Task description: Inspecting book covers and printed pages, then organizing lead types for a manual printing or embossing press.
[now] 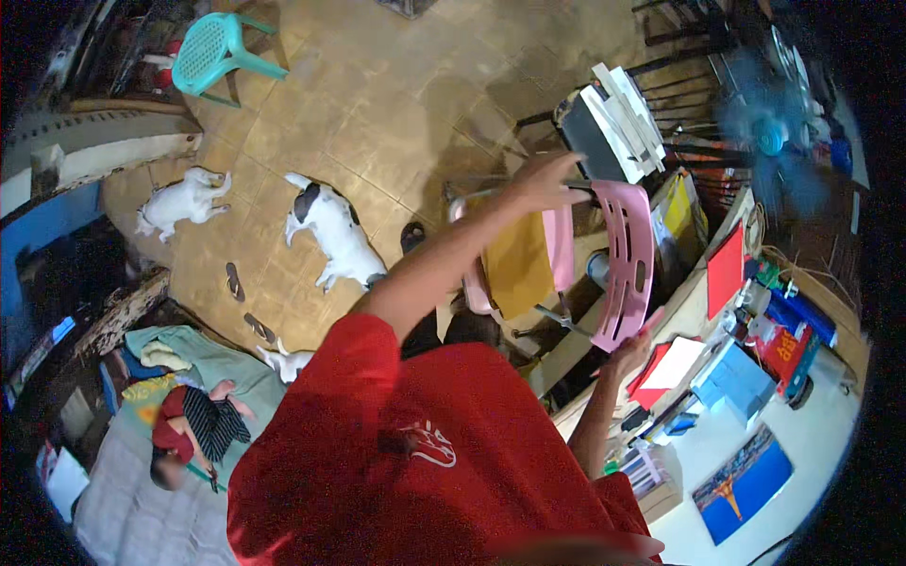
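Observation:
A pink chair (623, 274) with a slotted plastic backrest stands to the right of my legs. A mustard-yellow cloth (515, 269) lies over its seat. My left hand (547, 184) reaches across to the far end of the backrest. Its fingers are stretched apart and slightly blurred; I cannot tell whether they touch the chair. My right hand (630, 355) is closed around the near end of that backrest, some fingers hidden.
On the right, a cluttered desk (651, 491) holds papers and boxes; a blue fan (771, 137) is beyond. White papers (623, 123) rest on a dark seat. Dogs (330, 231) lie on the tiled floor. A green stool (212, 52) stands far left; a person (179, 429) lies on a bed.

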`<state>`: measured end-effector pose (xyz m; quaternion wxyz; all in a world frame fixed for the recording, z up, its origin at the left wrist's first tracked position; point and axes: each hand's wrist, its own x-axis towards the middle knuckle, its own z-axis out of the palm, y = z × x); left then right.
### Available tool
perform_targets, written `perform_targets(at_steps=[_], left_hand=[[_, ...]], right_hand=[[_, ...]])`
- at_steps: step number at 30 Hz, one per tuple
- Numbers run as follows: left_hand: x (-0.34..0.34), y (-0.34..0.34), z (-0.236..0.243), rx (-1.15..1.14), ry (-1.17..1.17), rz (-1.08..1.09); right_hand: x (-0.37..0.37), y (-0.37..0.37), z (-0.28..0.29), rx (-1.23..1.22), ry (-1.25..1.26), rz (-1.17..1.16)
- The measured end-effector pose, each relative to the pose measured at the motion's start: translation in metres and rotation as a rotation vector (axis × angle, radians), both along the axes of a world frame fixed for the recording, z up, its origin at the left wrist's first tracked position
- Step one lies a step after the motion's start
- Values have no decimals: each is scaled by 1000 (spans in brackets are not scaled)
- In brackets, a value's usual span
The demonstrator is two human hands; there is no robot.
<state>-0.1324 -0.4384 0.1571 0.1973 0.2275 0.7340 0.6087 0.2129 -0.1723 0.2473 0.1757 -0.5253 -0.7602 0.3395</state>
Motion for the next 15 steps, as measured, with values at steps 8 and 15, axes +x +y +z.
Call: perform_targets(at_steps=[8, 15], left_hand=[[0, 126, 21, 24, 48, -183], [-8, 131, -4, -225, -5, -123]], right_hand=[[81, 61, -47, -496, 202, -299], [30, 59, -40, -598, 356, -60]])
